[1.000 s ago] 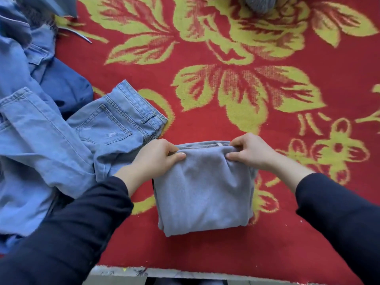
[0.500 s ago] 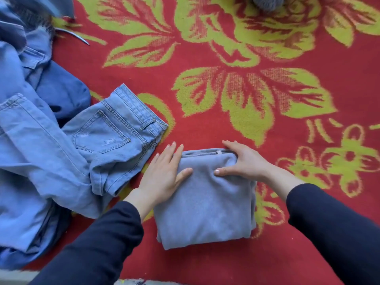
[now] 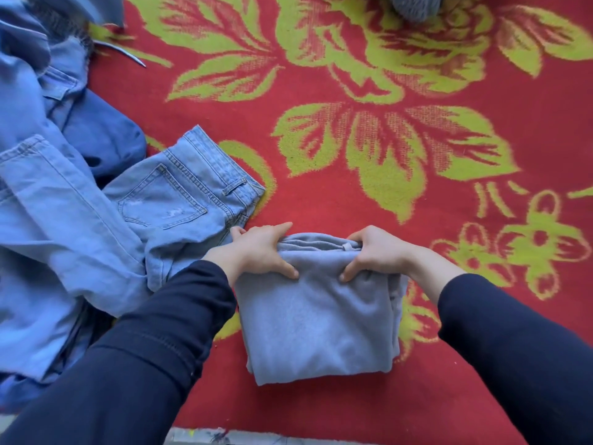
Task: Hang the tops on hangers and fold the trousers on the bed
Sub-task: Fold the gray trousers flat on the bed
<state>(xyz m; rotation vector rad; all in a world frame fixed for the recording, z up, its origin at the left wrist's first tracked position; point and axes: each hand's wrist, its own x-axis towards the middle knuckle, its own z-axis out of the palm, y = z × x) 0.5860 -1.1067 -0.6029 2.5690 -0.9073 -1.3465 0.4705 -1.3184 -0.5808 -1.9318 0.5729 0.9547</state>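
Folded grey fleece trousers [image 3: 317, 322] lie as a thick square on the red flowered bed cover [image 3: 385, 200], near its front edge. My left hand [image 3: 256, 252] grips their far left corner, thumb on top and fingers curled round the far edge. My right hand [image 3: 372, 252] grips the far right corner the same way, beside a small white label. Light blue jeans [image 3: 179, 197] lie unfolded just left of the grey trousers, close to my left hand.
A heap of more denim clothes [image 3: 48, 187] fills the left side. A thin metal hanger wire [image 3: 122, 53] sticks out from it at the top left. A grey knitted item [image 3: 414, 6] lies at the far edge. The bed's front edge [image 3: 256, 438] is below.
Half a second ago both hands lay flat on the grey trousers' far edge. Now their fingers have curled round that edge and grip it at both corners.
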